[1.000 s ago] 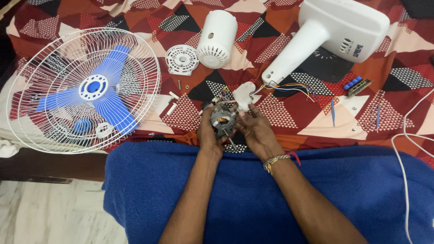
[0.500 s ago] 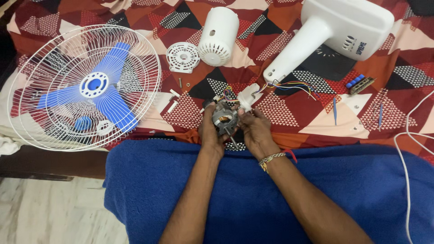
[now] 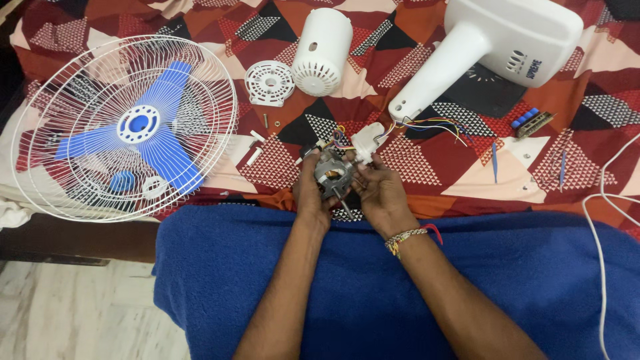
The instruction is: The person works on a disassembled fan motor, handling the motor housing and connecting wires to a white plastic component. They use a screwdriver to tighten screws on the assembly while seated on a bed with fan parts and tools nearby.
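Both hands grasp the fan motor (image 3: 333,177) above the patterned bedspread (image 3: 413,167): left hand (image 3: 313,193), right hand (image 3: 379,195). Coloured wires (image 3: 427,125) run to the white fan stand (image 3: 493,47). Caged blue blades (image 3: 127,127) left, white rear cover (image 3: 322,50) beyond.

Blue blades (image 3: 137,130) in a white grille (image 3: 80,87); white stand (image 3: 493,47); red, black and cream triangle-patterned sheet (image 3: 413,160); blue blanket (image 3: 373,287); motor (image 3: 333,175) seemingly grey.

The light is soft and even, with only faint shadows under the white fan base (image 3: 507,47). Everything around it is sharp; straight edges bend slightly near the borders.
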